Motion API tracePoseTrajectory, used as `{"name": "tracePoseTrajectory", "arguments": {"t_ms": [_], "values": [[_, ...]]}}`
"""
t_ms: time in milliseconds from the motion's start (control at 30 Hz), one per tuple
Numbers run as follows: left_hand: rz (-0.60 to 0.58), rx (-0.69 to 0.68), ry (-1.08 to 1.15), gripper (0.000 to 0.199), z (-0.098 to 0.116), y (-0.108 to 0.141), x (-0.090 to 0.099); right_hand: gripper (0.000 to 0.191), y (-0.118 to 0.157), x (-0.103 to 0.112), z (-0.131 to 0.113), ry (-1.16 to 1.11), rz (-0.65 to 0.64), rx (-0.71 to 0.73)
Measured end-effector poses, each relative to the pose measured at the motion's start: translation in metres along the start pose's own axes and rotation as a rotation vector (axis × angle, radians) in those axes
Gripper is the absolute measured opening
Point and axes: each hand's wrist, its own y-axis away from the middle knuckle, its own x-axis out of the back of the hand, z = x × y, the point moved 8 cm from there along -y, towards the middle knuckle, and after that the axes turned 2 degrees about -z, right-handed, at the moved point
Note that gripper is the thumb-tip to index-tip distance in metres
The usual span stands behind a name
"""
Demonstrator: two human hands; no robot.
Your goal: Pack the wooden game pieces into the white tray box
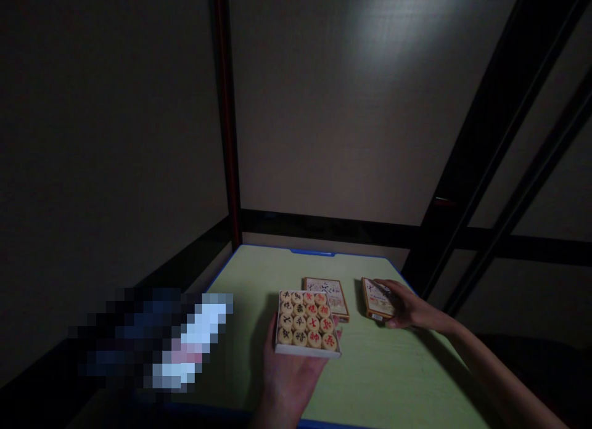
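My left hand supports a white open tray from below, tilted toward me. Rows of round wooden Chinese chess pieces fill it, with black characters on the left and red ones on the right. My right hand grips a flat printed chess box with a brown edge, at the right of the table. Its fingers reach over the top and the thumb is at the near side. Behind the tray lies a similar printed box or lid, partly hidden by the tray.
The light green table has a blue rim and a blue catch at its far edge. Panelled walls stand behind and to the left. A pixelated bright patch covers something at the table's left side.
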Motion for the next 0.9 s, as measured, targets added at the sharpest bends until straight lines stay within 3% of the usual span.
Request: {"name": "tracePoseTrajectory", "arguments": {"t_ms": [267,400,467,567,667,800,900], "values": [[-0.031,-0.024,0.031,0.067,0.002,0.000,0.006,0.106,0.004,-0.005,0.006,-0.053,-0.125,0.001],[-0.004,-0.011,0.069,0.067,0.001,0.000,0.011,0.110,0.003,0.004,0.010,0.004,-0.107,-0.055],[0.016,0.006,0.113,0.065,-0.002,-0.001,0.014,0.100,-0.002,0.007,0.000,0.039,-0.052,-0.063],[-0.023,-0.020,0.196,0.055,-0.002,-0.005,0.015,0.076,-0.014,0.003,-0.043,0.091,0.154,-0.037],[-0.075,-0.040,0.327,0.047,0.000,-0.007,0.014,0.063,-0.025,-0.023,-0.119,0.081,0.290,0.058],[-0.094,-0.086,0.409,0.042,0.014,-0.007,0.009,0.069,-0.044,-0.084,-0.215,0.068,0.061,0.143],[-0.086,-0.182,0.386,0.042,0.037,-0.006,0.005,0.071,-0.061,-0.105,-0.255,0.124,0.024,0.157]]}}
